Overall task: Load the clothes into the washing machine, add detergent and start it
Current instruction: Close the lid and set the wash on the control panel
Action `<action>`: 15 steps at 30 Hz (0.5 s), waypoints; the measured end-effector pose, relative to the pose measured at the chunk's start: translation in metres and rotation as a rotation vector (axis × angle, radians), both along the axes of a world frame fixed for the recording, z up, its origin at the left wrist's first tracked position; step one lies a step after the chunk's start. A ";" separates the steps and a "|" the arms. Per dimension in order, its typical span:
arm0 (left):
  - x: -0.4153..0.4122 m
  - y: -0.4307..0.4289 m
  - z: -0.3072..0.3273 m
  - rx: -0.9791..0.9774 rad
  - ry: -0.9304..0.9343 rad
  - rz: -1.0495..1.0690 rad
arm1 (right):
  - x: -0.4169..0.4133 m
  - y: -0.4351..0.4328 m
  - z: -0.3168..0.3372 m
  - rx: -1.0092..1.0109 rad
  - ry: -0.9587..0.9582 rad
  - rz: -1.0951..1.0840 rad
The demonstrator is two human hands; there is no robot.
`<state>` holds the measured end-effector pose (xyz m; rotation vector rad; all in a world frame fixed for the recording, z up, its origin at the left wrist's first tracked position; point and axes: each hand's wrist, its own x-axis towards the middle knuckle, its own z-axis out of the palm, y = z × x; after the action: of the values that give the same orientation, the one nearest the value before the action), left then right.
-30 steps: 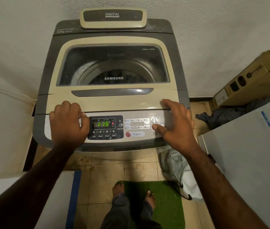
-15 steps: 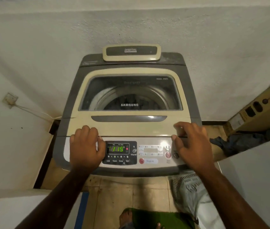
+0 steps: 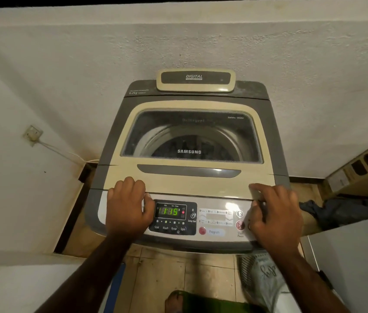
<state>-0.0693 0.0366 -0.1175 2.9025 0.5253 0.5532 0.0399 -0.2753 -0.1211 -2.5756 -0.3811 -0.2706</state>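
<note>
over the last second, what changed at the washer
The right hand came off the start/pause button, where its thumb was pressing, and now rests at the panel's right end with the button uncovered. The view pulled back and tilted up, showing more wall. Unchanged: the left hand rests on the panel beside the display, which reads 1:15, and the lid is shut.

Stood at frame centre against the wall (image 3: 178, 37): washing machine (image 3: 189, 181), lid (image 3: 192, 179) closed, control panel (image 3: 201, 220) along its near edge. Rested on the panel's left end: left hand (image 3: 126, 206); on its right end: right hand (image 3: 275, 220). Sat at upper left on the wall: socket (image 3: 33, 133). Lay at right edge: cardboard box (image 3: 363, 168), with dark cloth (image 3: 340, 211) below it. Lay at bottom centre on the floor (image 3: 162, 274): mat (image 3: 212, 304).
</note>
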 end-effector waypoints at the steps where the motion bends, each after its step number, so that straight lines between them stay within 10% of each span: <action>1: 0.000 0.000 0.001 0.000 -0.002 0.000 | 0.000 0.000 0.001 0.014 -0.002 0.006; 15: 0.002 0.001 -0.002 -0.004 -0.003 0.006 | 0.001 0.003 0.005 0.061 -0.001 0.018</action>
<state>-0.0671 0.0376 -0.1194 2.8969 0.5343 0.5565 0.0406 -0.2723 -0.1157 -2.5110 -0.3903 -0.2725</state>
